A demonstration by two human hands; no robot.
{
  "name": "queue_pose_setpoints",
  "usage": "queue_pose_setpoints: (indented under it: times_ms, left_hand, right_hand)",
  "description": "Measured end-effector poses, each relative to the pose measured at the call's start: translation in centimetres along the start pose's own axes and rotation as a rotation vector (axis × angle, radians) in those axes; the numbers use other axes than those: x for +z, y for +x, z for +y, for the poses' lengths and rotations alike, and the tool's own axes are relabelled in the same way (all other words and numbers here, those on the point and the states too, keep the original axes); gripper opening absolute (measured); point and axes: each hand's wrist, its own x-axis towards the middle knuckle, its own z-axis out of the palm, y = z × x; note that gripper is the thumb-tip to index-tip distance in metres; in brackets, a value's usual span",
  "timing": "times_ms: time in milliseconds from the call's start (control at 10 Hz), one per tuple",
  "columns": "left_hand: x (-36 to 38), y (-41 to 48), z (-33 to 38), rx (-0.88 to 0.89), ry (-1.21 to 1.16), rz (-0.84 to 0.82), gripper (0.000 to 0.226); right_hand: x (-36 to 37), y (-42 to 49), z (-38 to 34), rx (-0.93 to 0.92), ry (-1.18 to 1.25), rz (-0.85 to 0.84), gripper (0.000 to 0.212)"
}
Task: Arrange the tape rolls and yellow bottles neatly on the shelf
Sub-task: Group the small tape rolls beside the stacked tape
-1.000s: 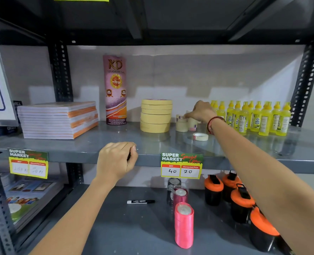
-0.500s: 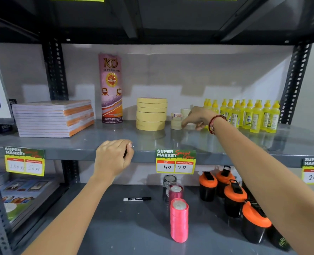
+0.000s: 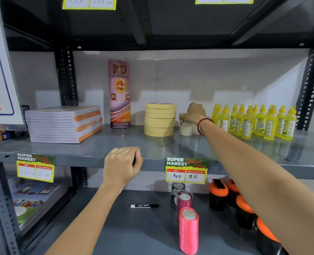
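Observation:
On the grey middle shelf (image 3: pixel 115 142) stands a stack of wide beige masking tape rolls (image 3: pixel 159 119). Just right of it is a short stack of small pale tape rolls (image 3: pixel 185 129). My right hand (image 3: pixel 194 113) reaches in from the right and rests on top of that small stack, fingers closed around a small roll that is mostly hidden. Several yellow bottles (image 3: pixel 253 122) stand in tight rows at the shelf's right end. My left hand (image 3: pixel 123 164) is a loose fist against the shelf's front edge, holding nothing visible.
A tall pink KD tape tube (image 3: pixel 119 92) and a pile of notebooks (image 3: pixel 64 124) occupy the shelf's left half. Below are pink ribbon rolls (image 3: pixel 188 230), a black marker (image 3: pixel 144 205) and orange-lidded black containers (image 3: pixel 218 194). A price tag (image 3: pixel 186 171) hangs on the shelf edge.
My right hand came down to the loose small roll on the shelf front, then moved back up onto the small stack; that roll no longer lies on the shelf. The left hand stayed put.

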Motion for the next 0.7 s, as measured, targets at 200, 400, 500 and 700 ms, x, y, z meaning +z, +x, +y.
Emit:
queue_pose_setpoints:
  times_ms: [200,400,500,700]
  left_hand:
    - [-0.1,0.0,0.1,0.004,0.001,-0.010,0.040]
    - [-0.1,0.0,0.1,0.007,0.001,-0.014,0.040]
    - [0.0,0.1,0.0,0.001,0.008,-0.018,0.040]
    - [-0.3,0.2,0.2,-0.017,-0.035,-0.058,0.040]
  right_hand:
    - [0.5,0.1,0.0,-0.009,-0.100,0.039,0.032]
    - [0.8,0.2,0.2,-0.007,-0.123,0.040,0.026]
    - [1.0,0.4,0.3,-0.004,-0.114,0.048,0.026]
    - [1.2,-2.3,1.0,-0.085,-0.130,0.159,0.043]
